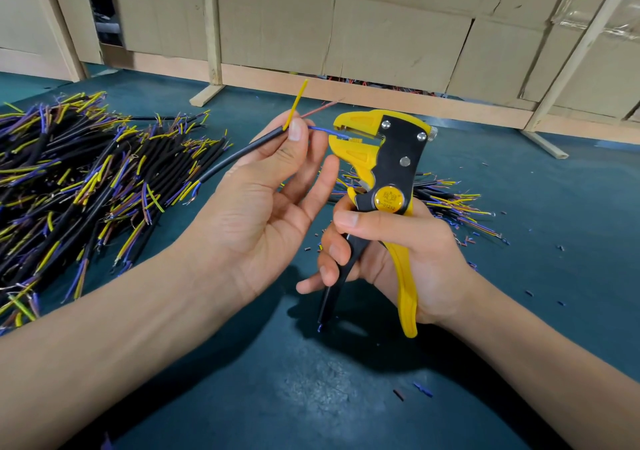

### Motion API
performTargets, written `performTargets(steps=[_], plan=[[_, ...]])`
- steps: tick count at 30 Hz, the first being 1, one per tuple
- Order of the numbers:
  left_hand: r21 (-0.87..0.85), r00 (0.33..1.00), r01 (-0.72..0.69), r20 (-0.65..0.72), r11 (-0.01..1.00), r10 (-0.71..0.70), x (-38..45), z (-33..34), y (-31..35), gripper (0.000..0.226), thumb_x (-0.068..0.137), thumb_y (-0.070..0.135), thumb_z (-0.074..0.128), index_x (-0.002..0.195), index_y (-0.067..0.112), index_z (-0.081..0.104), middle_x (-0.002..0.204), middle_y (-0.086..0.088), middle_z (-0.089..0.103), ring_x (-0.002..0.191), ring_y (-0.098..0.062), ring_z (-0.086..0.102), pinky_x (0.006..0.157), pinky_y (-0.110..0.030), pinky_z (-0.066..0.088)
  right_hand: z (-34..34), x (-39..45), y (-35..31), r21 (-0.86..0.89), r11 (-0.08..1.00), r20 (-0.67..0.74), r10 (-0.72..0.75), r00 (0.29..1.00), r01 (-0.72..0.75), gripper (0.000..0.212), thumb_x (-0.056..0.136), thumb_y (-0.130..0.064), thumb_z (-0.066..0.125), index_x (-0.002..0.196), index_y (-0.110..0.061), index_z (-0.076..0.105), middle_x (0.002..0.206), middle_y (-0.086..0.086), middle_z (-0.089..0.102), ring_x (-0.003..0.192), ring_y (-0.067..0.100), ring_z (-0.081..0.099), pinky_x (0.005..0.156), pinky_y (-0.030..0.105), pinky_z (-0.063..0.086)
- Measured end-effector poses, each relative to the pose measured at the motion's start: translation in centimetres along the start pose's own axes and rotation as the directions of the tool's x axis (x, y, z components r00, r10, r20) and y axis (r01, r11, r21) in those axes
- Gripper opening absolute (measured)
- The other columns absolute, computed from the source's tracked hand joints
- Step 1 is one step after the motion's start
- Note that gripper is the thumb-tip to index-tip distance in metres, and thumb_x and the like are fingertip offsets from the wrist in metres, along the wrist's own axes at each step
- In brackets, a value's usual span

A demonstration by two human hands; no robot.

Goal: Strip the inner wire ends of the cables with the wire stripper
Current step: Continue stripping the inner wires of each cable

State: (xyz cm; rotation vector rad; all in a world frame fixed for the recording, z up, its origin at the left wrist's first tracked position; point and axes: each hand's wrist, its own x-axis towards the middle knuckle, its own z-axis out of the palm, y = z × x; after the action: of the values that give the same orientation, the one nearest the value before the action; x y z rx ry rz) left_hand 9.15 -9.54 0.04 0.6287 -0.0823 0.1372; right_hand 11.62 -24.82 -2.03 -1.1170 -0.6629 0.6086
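In the middle of the frame our left hand (273,186) pinches a black cable (242,153) between thumb and fingers (294,131), its yellow wire pointing up and its blue wire (327,132) reaching between the parted jaws of the wire stripper (381,159). Our right hand (391,259) grips both handles of this tool, fingers curled around them. A big pile of cables (79,179) lies at the left on the green tabletop (346,397), a smaller pile (450,200) behind the tool.

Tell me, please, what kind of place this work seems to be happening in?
Probably a small cable-assembly workshop or factory bench. A large pile of cut black cables lies on the green worktop, stacked cardboard cartons stand behind it, and the right hand holds a yellow wire stripper.
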Motion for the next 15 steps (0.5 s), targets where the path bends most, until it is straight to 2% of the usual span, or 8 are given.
performTargets(steps=[6,15], plan=[[-0.054,0.998,-0.01,-0.061,0.998,0.007,0.16,0.15,0.19,0.01,0.082,0.007,0.069,0.091,0.011,0.071,0.087,0.001,0.075,0.086,-0.01,0.074,0.073,-0.021,0.058,-0.01,0.0,-0.11,-0.007,1.0,-0.005,-0.002,1.0,0.001,0.014,0.088,-0.011,0.063,0.076,-0.004,0.059,0.067,0.014,0.054,0.06,0.031,0.058,0.073,0.06,0.056],[0.077,0.995,-0.102,-0.011,0.992,0.103,0.18,0.13,0.29,0.017,0.086,0.007,0.066,0.103,0.011,0.066,0.085,0.003,0.074,0.085,-0.008,0.073,0.076,-0.019,0.056,0.02,-0.03,-0.07,0.001,1.0,-0.012,0.0,1.0,0.0,0.014,0.087,-0.01,0.064,0.076,-0.003,0.059,0.067,0.016,0.053,0.06,0.032,0.058,0.074,0.061,0.056]])
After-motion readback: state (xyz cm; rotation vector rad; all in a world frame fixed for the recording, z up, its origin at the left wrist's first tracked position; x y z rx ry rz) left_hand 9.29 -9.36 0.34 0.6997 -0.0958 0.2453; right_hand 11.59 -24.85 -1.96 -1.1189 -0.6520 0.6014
